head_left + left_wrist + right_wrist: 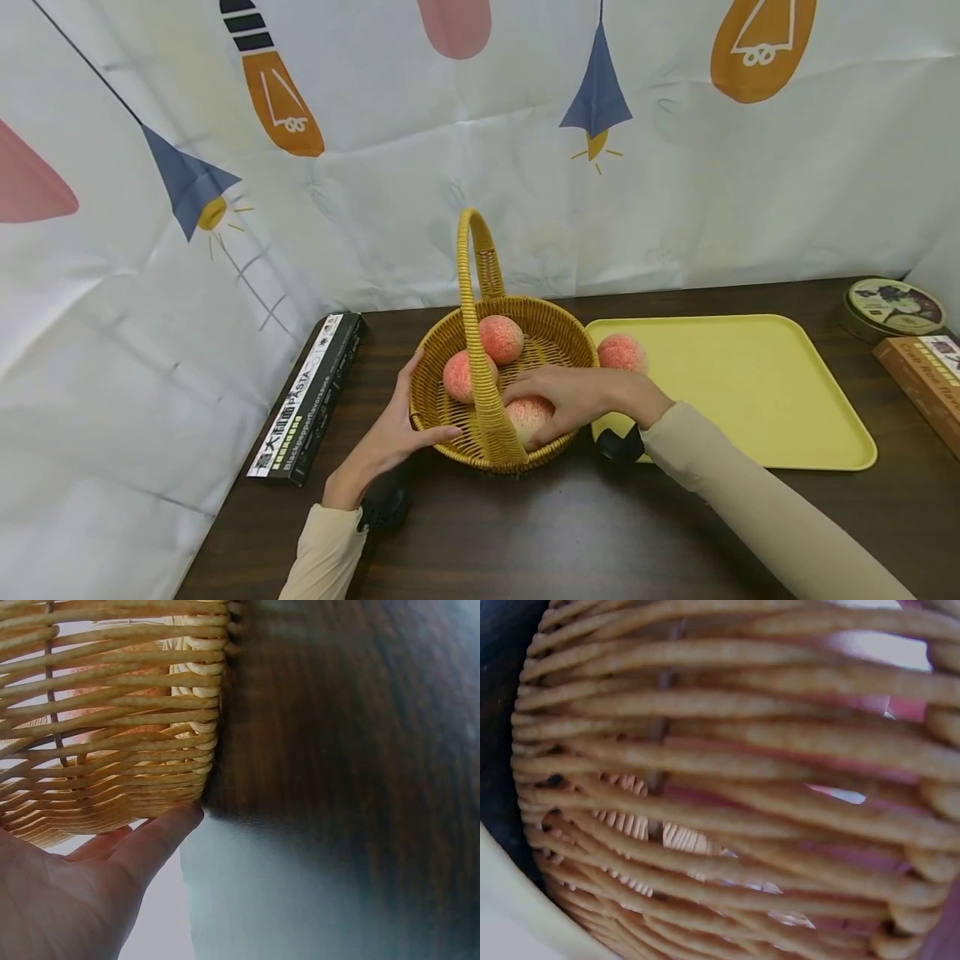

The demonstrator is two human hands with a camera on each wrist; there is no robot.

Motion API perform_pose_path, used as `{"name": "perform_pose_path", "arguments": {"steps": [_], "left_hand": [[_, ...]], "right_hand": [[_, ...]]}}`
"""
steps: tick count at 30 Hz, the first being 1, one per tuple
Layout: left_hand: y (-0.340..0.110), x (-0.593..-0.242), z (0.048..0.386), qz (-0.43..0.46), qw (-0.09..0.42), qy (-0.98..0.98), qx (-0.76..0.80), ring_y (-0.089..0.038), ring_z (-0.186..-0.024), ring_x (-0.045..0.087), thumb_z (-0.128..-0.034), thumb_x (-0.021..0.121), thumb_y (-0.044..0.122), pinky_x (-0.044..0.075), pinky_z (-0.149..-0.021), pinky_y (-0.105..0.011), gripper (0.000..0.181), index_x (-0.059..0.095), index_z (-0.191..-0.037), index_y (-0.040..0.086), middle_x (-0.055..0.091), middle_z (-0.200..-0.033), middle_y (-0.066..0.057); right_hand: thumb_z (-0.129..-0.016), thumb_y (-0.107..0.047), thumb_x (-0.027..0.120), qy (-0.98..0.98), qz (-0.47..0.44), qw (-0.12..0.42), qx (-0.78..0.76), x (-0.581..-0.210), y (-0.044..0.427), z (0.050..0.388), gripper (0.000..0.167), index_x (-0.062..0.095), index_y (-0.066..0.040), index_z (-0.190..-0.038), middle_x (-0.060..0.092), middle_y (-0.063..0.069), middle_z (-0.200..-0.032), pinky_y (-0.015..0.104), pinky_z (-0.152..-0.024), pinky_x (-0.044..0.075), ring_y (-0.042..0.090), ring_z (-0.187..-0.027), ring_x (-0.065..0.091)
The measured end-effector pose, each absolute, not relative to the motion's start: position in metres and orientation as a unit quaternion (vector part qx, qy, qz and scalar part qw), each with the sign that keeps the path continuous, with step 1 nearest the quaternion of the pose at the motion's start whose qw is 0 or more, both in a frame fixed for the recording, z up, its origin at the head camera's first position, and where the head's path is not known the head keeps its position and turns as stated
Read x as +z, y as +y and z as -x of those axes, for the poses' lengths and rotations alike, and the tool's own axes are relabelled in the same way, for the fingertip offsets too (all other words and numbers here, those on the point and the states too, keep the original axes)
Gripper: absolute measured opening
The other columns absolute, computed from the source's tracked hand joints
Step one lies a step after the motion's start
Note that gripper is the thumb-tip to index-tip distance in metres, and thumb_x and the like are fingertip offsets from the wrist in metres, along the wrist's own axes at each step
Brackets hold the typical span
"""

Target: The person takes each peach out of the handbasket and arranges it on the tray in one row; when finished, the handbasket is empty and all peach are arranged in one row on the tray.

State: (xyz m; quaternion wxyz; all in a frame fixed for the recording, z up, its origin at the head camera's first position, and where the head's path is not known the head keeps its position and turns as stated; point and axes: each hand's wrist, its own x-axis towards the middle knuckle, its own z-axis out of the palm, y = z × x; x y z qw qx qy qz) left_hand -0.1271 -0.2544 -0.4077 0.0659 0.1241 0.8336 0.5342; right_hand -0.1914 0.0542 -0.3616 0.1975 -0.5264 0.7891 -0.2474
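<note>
The right hand (573,396) reaches into the basket with its fingers curled over a pink peach (528,414), gripping it from the 3 o'clock side; the peach hides some fingertips, and basket weave fills the right-wrist view. This peach sits at about 5 o'clock inside the wicker basket (553,320), just beside the foot of the handle (486,392). It is round, so which way it points and any long axis cannot be told.

The left hand (393,433) grips the basket's rim at 8 to 9 o'clock, thumb laid over the near edge toward 3 o'clock and fingers along the outer wall.

The basket stands upright, its round mouth facing up; the arch of its handle runs from near 6 o'clock to near 12 o'clock. Within it, a second peach (502,337) lies at 12 o'clock and a third peach (457,377) at 9 o'clock, partly behind the handle.

Outward at 3 o'clock is a yellow tray (735,392), long axis from 9 to 3, with a fourth peach (621,352) at its near-basket end. Beyond the tray are a round tin (896,307) and a brown box (918,383), pointing roughly 10 to 4. At 9 o'clock, a black pasta box (307,400) lies lengthwise from 1 to 7 on the dark wooden table (510,533).
</note>
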Motion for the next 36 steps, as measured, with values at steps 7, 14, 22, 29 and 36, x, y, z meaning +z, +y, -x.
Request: {"name": "perform_pose_path", "arguments": {"steps": [7,14,22,29,36], "left_hand": [[-0.255,-0.405,0.125,-0.111,0.064,0.844,0.521,-0.038,-0.148,0.036,-0.0839,0.089,0.033,0.031,-0.117,-0.059,0.125,-0.002,-0.168,0.019,0.016,-0.170,-0.017],[-0.255,-0.406,0.124,-0.107,0.073,0.847,0.516,-0.037,-0.147,0.038,-0.0838,0.089,0.036,0.033,-0.117,-0.057,0.126,-0.003,-0.168,0.018,0.016,-0.169,-0.018],[-0.255,-0.405,0.125,-0.109,0.069,0.844,0.521,-0.039,-0.149,0.035,-0.0847,0.088,0.033,0.032,-0.117,-0.059,0.124,-0.003,-0.168,0.021,0.016,-0.170,-0.018],[-0.257,-0.408,0.125,-0.115,0.070,0.839,0.527,-0.039,-0.151,0.031,-0.0855,0.088,0.031,0.030,-0.118,-0.059,0.125,-0.004,-0.168,0.019,0.017,-0.170,-0.019],[-0.254,-0.404,0.126,-0.119,0.068,0.836,0.531,-0.038,-0.150,0.032,-0.0854,0.088,0.031,0.031,-0.117,-0.058,0.124,-0.004,-0.168,0.021,0.015,-0.170,-0.017]], "right_hand": [[-0.090,-0.030,0.080,0.793,0.530,0.137,-0.267,-0.356,0.059,0.188,0.047,0.067,-0.022,-0.134,0.059,-0.004,-0.133,0.039,-0.102,0.048,0.015,-0.120,0.055],[-0.090,-0.029,0.081,0.807,0.498,0.073,-0.309,-0.329,0.100,0.180,0.048,0.066,-0.025,-0.135,0.057,-0.006,-0.124,0.036,-0.087,0.055,0.013,-0.106,0.059],[-0.087,-0.026,0.089,0.814,0.497,-0.019,-0.299,-0.298,0.162,0.181,0.049,0.068,-0.026,-0.132,0.061,-0.012,-0.123,0.032,-0.083,0.056,0.007,-0.104,0.060],[-0.082,-0.021,0.092,0.832,0.469,-0.055,-0.291,-0.303,0.205,0.187,0.054,0.068,-0.026,-0.131,0.061,-0.014,-0.122,0.027,-0.077,0.055,0.004,-0.099,0.060],[-0.079,-0.021,0.094,0.861,0.423,-0.064,-0.274,-0.323,0.235,0.196,0.055,0.070,-0.023,-0.129,0.061,-0.013,-0.113,0.027,-0.072,0.051,0.004,-0.091,0.056]]}}
